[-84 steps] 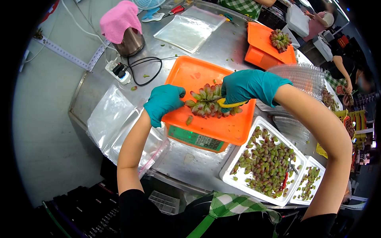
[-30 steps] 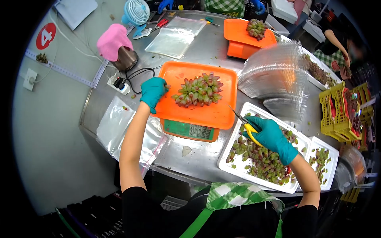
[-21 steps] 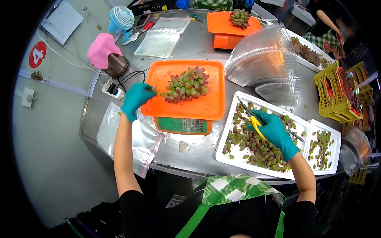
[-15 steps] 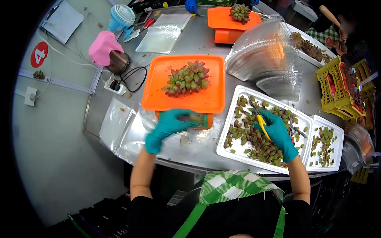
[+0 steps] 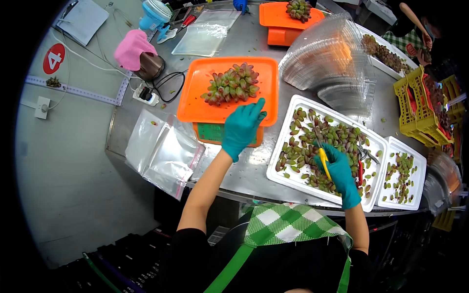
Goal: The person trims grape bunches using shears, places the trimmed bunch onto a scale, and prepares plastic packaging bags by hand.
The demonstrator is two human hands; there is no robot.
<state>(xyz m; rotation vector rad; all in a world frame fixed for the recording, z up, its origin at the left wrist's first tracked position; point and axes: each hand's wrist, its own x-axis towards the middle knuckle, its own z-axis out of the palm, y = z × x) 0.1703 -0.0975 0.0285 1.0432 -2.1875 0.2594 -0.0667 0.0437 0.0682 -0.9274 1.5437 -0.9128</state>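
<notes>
My left hand (image 5: 243, 128), in a teal glove, reaches over the front edge of an orange tray (image 5: 195, 108) on a scale, fingers stretched out and nothing visible in them. Just beyond those fingers, a cluster of green and reddish succulents (image 5: 230, 87) lies on the tray. My right hand (image 5: 338, 168), gloved alike, is closed around yellow-handled snips (image 5: 323, 161), metal tips pointing away from me. It hovers over or rests in a white foam tray (image 5: 286, 181) holding many loose succulent pieces (image 5: 320, 181). Red-handled pruning shears (image 5: 361, 172) lie beside it, partly hidden.
Left of the scale lie clear plastic bags (image 5: 168, 156). Stacked clear plastic lids (image 5: 317, 53) stand behind the foam tray, and a smaller white tray (image 5: 415, 183) adjoins it. Farther back are a second orange scale (image 5: 283, 35), yellow crates (image 5: 410, 107) and another person (image 5: 410, 36).
My left hand has moved right and forward, from the scale's display to the tray's front edge, uncovering the green display. My right hand has shifted slightly toward me, still with the snips.
</notes>
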